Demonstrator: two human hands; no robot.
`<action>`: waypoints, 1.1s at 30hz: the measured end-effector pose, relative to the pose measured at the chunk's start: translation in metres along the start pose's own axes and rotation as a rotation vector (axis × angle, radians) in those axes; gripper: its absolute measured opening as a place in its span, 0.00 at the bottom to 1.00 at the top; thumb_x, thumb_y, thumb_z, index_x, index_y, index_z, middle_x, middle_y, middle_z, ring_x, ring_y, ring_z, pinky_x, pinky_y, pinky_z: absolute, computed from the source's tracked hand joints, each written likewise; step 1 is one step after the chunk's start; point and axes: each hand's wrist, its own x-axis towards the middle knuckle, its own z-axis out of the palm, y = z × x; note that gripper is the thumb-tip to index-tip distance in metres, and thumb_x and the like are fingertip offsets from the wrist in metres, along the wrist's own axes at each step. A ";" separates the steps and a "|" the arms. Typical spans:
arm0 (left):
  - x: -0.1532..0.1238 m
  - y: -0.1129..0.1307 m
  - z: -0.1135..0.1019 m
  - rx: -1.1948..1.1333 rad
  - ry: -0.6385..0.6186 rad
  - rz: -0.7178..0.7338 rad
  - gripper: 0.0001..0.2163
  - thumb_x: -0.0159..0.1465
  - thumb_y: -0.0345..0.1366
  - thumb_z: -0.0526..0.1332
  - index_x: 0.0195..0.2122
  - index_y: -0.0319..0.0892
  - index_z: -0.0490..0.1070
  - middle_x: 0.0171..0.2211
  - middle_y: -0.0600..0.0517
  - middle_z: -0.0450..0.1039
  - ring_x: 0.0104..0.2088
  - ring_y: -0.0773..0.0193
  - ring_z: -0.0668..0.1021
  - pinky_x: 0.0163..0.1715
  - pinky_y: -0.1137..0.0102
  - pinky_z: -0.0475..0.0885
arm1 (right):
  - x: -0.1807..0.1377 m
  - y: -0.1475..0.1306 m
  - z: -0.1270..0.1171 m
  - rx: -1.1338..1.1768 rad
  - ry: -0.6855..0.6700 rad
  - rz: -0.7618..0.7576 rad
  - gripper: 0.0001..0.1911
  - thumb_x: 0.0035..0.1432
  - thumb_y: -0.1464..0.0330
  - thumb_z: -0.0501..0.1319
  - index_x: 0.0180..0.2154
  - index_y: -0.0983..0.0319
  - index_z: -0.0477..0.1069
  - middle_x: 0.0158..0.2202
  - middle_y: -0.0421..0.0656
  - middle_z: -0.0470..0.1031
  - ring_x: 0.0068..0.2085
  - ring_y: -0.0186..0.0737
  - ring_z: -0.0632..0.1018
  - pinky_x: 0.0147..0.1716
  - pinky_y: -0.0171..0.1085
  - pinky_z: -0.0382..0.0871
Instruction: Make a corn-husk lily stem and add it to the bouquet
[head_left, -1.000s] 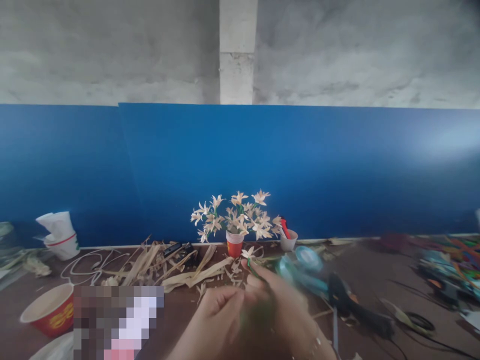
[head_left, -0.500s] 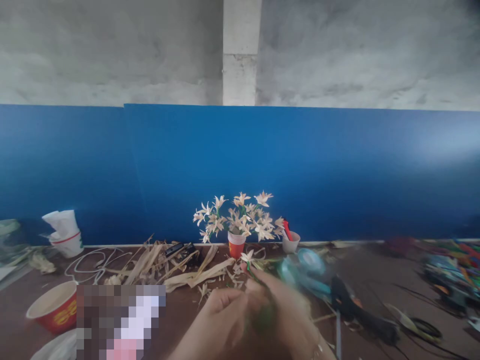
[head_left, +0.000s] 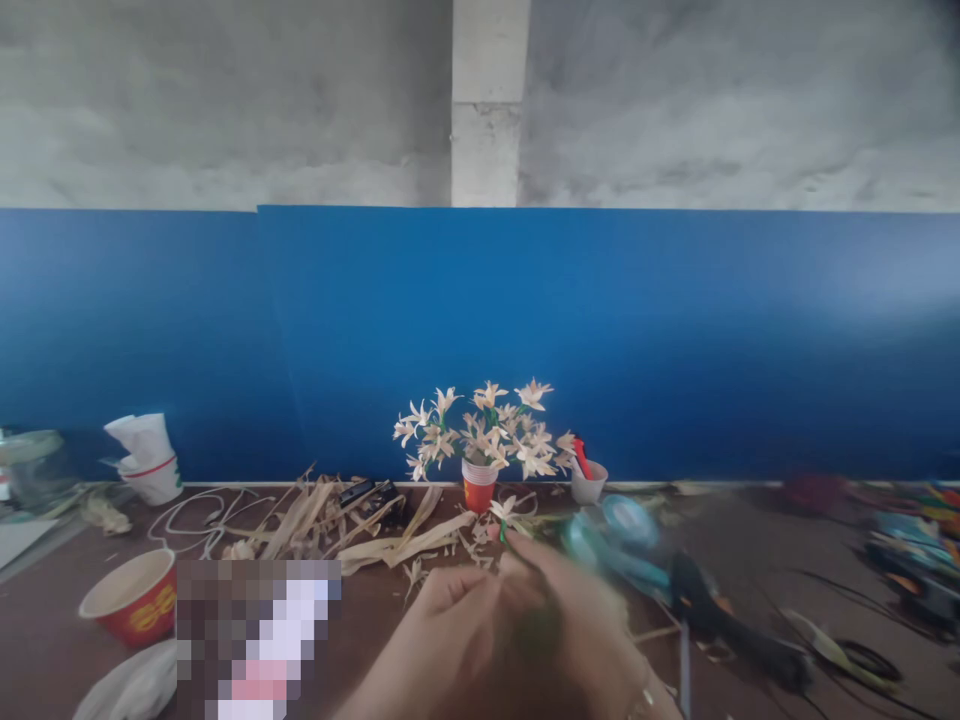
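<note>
Both my hands meet at the bottom centre over the brown table (head_left: 750, 560). My left hand (head_left: 435, 635) is curled, its fingers pressed to a green stem (head_left: 534, 625). My right hand (head_left: 581, 630) pinches the same stem, which ends in a small cream husk flower (head_left: 502, 508) just above my fingertips. Motion smears the stem and fingers. Behind, a red paper cup (head_left: 478, 488) holds a bunch of the same cream flowers (head_left: 484, 430).
Dried husk strips (head_left: 352, 525) lie left of centre. A red bowl (head_left: 129, 598), stacked white cups (head_left: 146, 455) and white cord sit left. A small cup (head_left: 589, 485), teal tape rolls (head_left: 619, 525), a black glue gun (head_left: 720, 625) and colourful clutter lie right. A blue board (head_left: 600, 340) backs the table.
The view has drifted slightly, so the table things sit a little further right. My hands stay together on the stem and flower, with only small finger movement.
</note>
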 end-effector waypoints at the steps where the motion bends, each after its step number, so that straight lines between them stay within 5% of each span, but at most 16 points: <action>1: 0.000 0.000 0.001 -0.020 -0.005 0.001 0.15 0.53 0.46 0.60 0.20 0.39 0.66 0.10 0.61 0.56 0.12 0.77 0.53 0.14 0.76 0.46 | 0.000 0.000 0.001 0.009 0.001 -0.009 0.13 0.46 0.56 0.62 0.23 0.59 0.69 0.13 0.31 0.45 0.17 0.29 0.52 0.16 0.31 0.51; 6: 0.001 0.001 0.001 -0.053 -0.040 0.038 0.14 0.54 0.44 0.60 0.20 0.38 0.68 0.11 0.60 0.58 0.13 0.76 0.55 0.15 0.76 0.48 | 0.000 -0.001 0.000 -0.007 0.027 -0.008 0.12 0.41 0.58 0.65 0.23 0.60 0.71 0.13 0.30 0.45 0.17 0.27 0.52 0.16 0.29 0.50; 14: 0.005 0.002 0.001 -0.076 -0.075 0.069 0.15 0.53 0.46 0.61 0.22 0.36 0.71 0.16 0.57 0.62 0.14 0.76 0.57 0.16 0.76 0.50 | 0.001 -0.007 -0.003 -0.339 0.111 -0.100 0.17 0.38 0.55 0.65 0.25 0.63 0.73 0.10 0.31 0.53 0.15 0.29 0.58 0.16 0.30 0.52; 19: 0.006 0.001 0.003 -0.120 -0.054 0.106 0.15 0.54 0.46 0.61 0.22 0.36 0.70 0.12 0.59 0.58 0.14 0.76 0.57 0.16 0.76 0.50 | 0.003 -0.004 -0.004 -0.383 0.128 -0.139 0.17 0.39 0.55 0.64 0.24 0.63 0.72 0.11 0.32 0.56 0.16 0.28 0.58 0.16 0.30 0.53; 29: 0.009 -0.005 0.009 -0.223 0.011 0.118 0.16 0.51 0.47 0.63 0.24 0.36 0.73 0.15 0.56 0.64 0.14 0.77 0.55 0.16 0.76 0.52 | 0.001 -0.003 0.000 -0.447 0.136 -0.197 0.11 0.44 0.62 0.60 0.19 0.63 0.68 0.15 0.36 0.63 0.18 0.29 0.62 0.16 0.29 0.54; 33: 0.006 0.000 0.010 -0.207 0.079 0.111 0.13 0.50 0.44 0.64 0.26 0.38 0.71 0.19 0.55 0.68 0.17 0.74 0.63 0.18 0.77 0.58 | 0.000 -0.004 -0.001 -0.545 0.176 -0.255 0.11 0.44 0.62 0.60 0.21 0.63 0.70 0.17 0.37 0.67 0.20 0.31 0.66 0.18 0.30 0.58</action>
